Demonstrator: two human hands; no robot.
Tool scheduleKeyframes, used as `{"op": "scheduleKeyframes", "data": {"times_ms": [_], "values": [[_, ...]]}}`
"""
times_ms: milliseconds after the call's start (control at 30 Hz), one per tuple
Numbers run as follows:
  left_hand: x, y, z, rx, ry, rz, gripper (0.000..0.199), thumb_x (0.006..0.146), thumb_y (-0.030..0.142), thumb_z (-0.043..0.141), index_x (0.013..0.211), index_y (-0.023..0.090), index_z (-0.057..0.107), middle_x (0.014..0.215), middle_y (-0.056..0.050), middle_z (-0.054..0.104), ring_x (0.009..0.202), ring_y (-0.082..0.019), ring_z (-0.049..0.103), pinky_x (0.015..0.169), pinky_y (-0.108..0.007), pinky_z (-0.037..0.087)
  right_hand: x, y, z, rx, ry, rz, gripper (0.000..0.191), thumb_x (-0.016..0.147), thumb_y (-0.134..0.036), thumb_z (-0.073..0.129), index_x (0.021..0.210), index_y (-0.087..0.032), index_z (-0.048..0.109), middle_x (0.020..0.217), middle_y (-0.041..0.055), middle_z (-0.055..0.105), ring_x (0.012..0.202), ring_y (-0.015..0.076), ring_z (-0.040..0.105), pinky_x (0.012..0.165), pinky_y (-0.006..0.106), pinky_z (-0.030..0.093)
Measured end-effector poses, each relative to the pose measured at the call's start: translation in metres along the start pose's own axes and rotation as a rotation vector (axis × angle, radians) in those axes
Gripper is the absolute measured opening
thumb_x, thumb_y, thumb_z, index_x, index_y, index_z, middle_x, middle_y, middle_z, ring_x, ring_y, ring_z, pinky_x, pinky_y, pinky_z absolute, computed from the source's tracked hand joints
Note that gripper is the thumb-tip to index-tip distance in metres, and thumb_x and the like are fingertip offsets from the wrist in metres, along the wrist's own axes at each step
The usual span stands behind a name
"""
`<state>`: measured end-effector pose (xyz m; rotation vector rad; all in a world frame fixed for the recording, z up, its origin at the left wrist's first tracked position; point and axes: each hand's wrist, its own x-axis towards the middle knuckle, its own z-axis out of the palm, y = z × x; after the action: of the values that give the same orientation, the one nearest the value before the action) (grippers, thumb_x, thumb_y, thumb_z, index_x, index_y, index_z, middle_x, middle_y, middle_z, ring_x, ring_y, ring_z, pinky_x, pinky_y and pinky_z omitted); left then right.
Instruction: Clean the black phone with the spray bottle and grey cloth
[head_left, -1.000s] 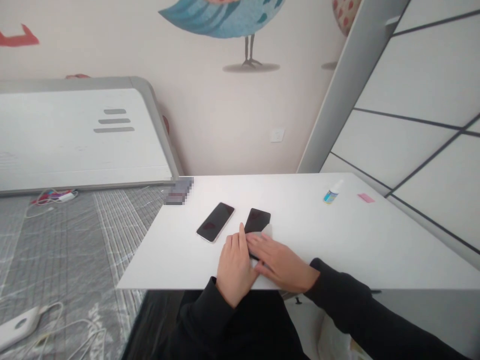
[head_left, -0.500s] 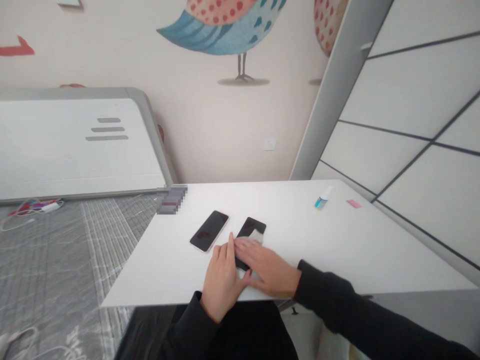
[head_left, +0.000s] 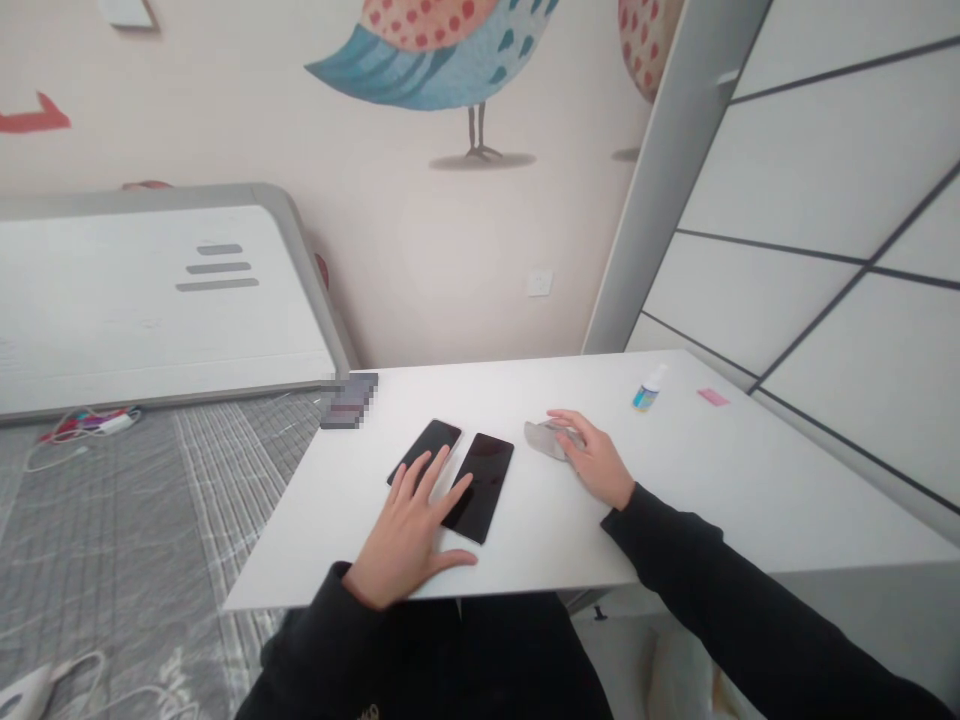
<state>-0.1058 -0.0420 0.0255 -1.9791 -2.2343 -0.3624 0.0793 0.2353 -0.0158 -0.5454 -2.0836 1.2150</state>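
While the left hand (head_left: 409,530) is kept spread wide open with nothing gripped, its fingertips are laid across two black smartphones on the white desk (head_left: 750,500), so both phones sit right under it, not far from the desk's front edge. The left phone (head_left: 442,436) is partly covered by the fingers, and the right phone (head_left: 486,480) lies just beside it, touched along its side by the index finger. Both are flat, screens up. The right hand (head_left: 592,455) is curled loosely around a grey cloth (head_left: 544,440), bunched under the fingers just right of the phones. Along the back edge, a small spray bottle (head_left: 649,392) and a pink sticky note (head_left: 712,397) are seen, plus a pixelated object (head_left: 349,402) at the back left corner, too blurred to make out.
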Motion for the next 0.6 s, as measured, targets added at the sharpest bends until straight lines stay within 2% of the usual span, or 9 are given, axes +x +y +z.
{"op": "scheduleKeyframes", "data": {"times_ms": [67, 133, 233, 367, 500, 600], "values": [[0.012, -0.024, -0.007, -0.026, -0.135, 0.125, 0.092, 0.075, 0.064, 0.077, 0.154, 0.037, 0.038, 0.17, -0.013, 0.016, 0.152, -0.046, 0.02, 0.116, -0.07, 0.028, 0.005, 0.003, 0.0, 0.118, 0.044, 0.074, 0.04, 0.088, -0.04, 0.059, 0.124, -0.025, 0.062, 0.126, 0.0101, 0.07, 0.122, 0.0291, 0.063, 0.101, 0.046, 0.051], [0.023, -0.04, -0.011, -0.071, -0.267, 0.194, 0.085, 0.081, 0.066, 0.07, 0.154, 0.035, 0.04, 0.169, -0.014, 0.016, 0.154, -0.045, 0.017, 0.117, -0.07, 0.026, 0.009, 0.007, 0.0, 0.234, 0.072, 0.151, 0.039, 0.082, -0.04, 0.063, 0.117, -0.024, 0.063, 0.124, 0.0109, 0.07, 0.117, 0.0288, 0.065, 0.088, 0.04, 0.057], [0.031, -0.044, -0.007, -0.125, -0.348, 0.188, 0.07, 0.091, 0.057, 0.063, 0.153, 0.035, 0.04, 0.167, -0.01, 0.025, 0.155, -0.039, 0.018, 0.119, -0.07, 0.021, 0.012, 0.009, -0.001, 0.383, 0.094, 0.257, 0.037, 0.077, -0.038, 0.066, 0.111, -0.023, 0.066, 0.122, 0.0099, 0.071, 0.102, 0.0266, 0.07, 0.07, 0.032, 0.057], [0.027, -0.023, 0.004, -0.167, -0.29, 0.051, 0.062, 0.098, 0.045, 0.058, 0.154, 0.032, 0.037, 0.164, -0.008, 0.033, 0.155, -0.033, 0.021, 0.12, -0.068, 0.022, 0.013, 0.005, -0.002, 0.521, 0.101, 0.338, 0.039, 0.076, -0.042, 0.074, 0.11, -0.023, 0.069, 0.109, 0.0068, 0.074, 0.087, 0.022, 0.071, 0.06, 0.027, 0.055], [0.027, -0.004, 0.013, -0.162, -0.185, -0.083, 0.056, 0.1, 0.04, 0.056, 0.152, 0.028, 0.041, 0.164, -0.011, 0.034, 0.155, -0.033, 0.022, 0.119, -0.066, 0.026, 0.013, 0.0, 0.001, 0.601, 0.103, 0.354, 0.052, 0.065, -0.039, 0.089, 0.11, -0.024, 0.067, 0.102, 0.0041, 0.073, 0.079, 0.0187, 0.07, 0.064, 0.027, 0.058], [0.032, 0.003, 0.019, -0.139, -0.139, -0.141, 0.053, 0.1, 0.036, 0.055, 0.151, 0.024, 0.044, 0.163, -0.012, 0.035, 0.154, -0.033, 0.025, 0.118, -0.066, 0.028, 0.013, -0.002, 0.003, 0.628, 0.102, 0.355, 0.052, 0.063, -0.041, 0.092, 0.105, -0.021, 0.068, 0.095, 0.0039, 0.074, 0.077, 0.0175, 0.07, 0.068, 0.027, 0.058]]}}
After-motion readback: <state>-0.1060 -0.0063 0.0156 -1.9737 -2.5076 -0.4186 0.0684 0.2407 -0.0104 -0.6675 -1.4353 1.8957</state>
